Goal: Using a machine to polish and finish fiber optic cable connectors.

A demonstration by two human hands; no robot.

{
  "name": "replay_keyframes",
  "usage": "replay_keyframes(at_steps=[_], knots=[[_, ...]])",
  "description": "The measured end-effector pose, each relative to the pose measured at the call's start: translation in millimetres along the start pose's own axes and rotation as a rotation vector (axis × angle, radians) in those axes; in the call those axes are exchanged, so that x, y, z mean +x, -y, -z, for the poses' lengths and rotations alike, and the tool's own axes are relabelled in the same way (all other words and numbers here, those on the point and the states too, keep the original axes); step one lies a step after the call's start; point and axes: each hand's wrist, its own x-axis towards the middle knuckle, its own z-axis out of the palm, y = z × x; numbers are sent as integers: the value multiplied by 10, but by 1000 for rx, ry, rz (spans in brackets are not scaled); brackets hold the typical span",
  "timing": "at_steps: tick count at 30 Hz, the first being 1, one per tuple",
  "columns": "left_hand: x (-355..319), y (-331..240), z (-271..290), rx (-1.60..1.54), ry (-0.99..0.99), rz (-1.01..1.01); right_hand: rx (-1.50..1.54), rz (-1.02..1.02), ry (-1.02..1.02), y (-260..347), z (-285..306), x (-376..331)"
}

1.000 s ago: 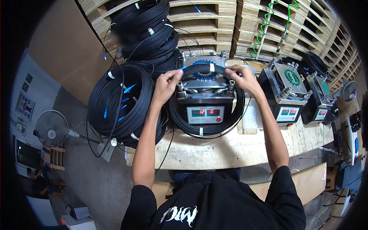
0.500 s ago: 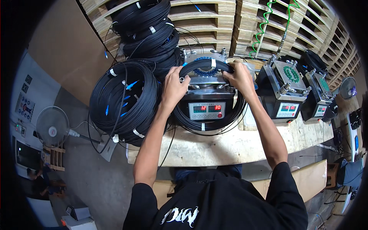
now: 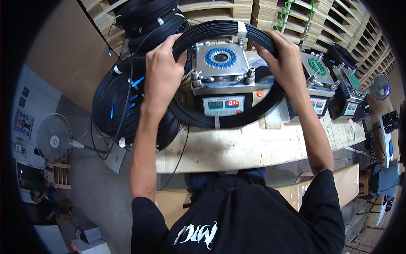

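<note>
Between my hands is a large coil of black cable [image 3: 211, 28], bound with white tape at its top and bottom. My left hand [image 3: 163, 70] is wrapped round its upper left side. On the upper right side my right hand [image 3: 285, 61] grips it too, thumb on the inside. Through the ring of the coil shows a metal-topped machine [image 3: 223, 86] with a lit red display. Its top plate carries a ring of blue connectors [image 3: 220, 57]. The coil's lower part passes in front of the machine's base.
To the left stand a pile of black cable coils [image 3: 101, 95] with blue connectors and a taller stack [image 3: 156, 31] behind it. Two similar machines [image 3: 317, 80] [image 3: 351, 91] with green rings sit to the right on the wooden table [image 3: 237, 148]. Wooden pallets [image 3: 232, 10] rise behind.
Both hands have raised the coil off the machine and toward me, so it looks larger. The blue connectors on the top plate now show fully inside the ring.
</note>
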Motion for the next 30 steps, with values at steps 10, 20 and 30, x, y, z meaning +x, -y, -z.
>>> replay_keyframes(at_steps=[10, 20, 30], knots=[[-1550, 250, -350, -211, 711, 564, 290, -635, 566, -307, -484, -1623], [-2751, 979, -1114, -103, 834, 673, 436, -818, 589, -781, -1455, -2757], [-2973, 1121, -1276, -1, 684, 584, 215, -801, 425, -648, -1617, -2846]])
